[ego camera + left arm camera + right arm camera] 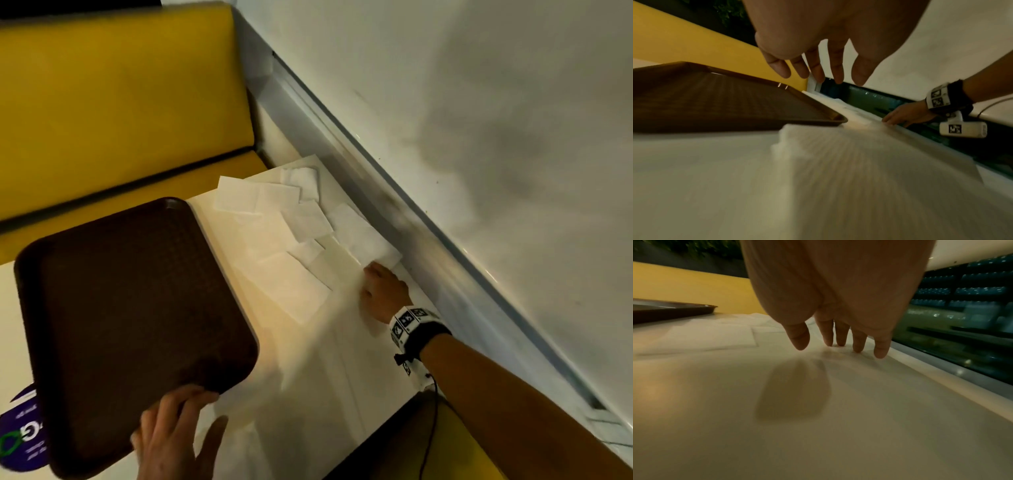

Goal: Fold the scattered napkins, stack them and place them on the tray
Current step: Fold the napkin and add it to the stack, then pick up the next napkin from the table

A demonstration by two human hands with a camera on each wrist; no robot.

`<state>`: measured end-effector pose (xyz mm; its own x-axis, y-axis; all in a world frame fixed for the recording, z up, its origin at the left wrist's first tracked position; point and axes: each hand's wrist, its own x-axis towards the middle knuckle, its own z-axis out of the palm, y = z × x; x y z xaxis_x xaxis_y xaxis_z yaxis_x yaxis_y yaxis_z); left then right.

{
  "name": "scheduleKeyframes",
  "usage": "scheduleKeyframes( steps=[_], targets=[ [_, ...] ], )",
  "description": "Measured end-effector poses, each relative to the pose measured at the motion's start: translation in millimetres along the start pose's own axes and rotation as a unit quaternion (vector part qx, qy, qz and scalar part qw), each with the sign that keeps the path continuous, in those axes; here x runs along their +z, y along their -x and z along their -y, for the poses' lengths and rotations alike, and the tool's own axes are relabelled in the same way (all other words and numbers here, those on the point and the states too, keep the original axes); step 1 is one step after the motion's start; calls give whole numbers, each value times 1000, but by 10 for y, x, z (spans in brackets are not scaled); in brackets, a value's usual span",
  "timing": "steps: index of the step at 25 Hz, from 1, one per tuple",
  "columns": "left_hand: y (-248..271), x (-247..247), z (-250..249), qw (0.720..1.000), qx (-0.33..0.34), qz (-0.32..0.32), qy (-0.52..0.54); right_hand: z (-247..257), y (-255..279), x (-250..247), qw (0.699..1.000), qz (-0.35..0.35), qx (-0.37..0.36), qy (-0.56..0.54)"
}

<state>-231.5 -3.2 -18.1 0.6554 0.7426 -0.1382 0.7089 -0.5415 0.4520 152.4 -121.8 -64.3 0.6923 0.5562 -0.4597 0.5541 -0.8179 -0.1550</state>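
Your right hand (383,291) is flat on the white table (342,377), fingers straight and slightly spread, fingertips (840,342) down at the near corner of the napkin (370,240) by the window ledge (445,240); nothing gripped. Your left hand (178,431) is spread and relaxed at the near corner of the brown tray (130,308), fingers lying over its rim, not curled round it. Scattered napkins (291,236) lie unfolded and overlapping on the table between tray and ledge, none on the tray. Yellow bench (120,102) behind. Purple sticker (20,438) partly under the tray
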Motion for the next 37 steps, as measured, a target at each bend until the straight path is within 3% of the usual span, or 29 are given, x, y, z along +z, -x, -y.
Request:
scheduleKeyframes(
  steps=[7,12,16,21,25,28,30,34,37],
  targets=[
    [-426,370,-995,983,158,88,-4,12,1122,431,999,5,-29,-40],
    [-805,804,-1595,965,184,177,-56,59,1567,724,997,32,-37,-57],
    [-1072,1150,-1787,944,198,230,-127,88,1673,813,993,26,-42,-107],
    [-1223,1308,-1766,952,203,183,-140,32,1634,815,980,1,-44,-193],
    [-1210,1344,-1770,956,205,158,-137,-93,1563,683,956,-73,-5,-285],
    [-1200,1214,-1825,957,215,159,-110,-222,1417,399,947,-148,9,-284],
    [-1197,958,-1868,953,249,158,-70,-269,1317,86,948,-160,-20,-274],
    [-1216,199,-1829,923,361,134,16,-145,1306,-644,957,-94,-163,-219],
    [-1171,-318,-1759,909,401,91,63,194,1432,-980,950,-97,-259,-146]
  ],
)
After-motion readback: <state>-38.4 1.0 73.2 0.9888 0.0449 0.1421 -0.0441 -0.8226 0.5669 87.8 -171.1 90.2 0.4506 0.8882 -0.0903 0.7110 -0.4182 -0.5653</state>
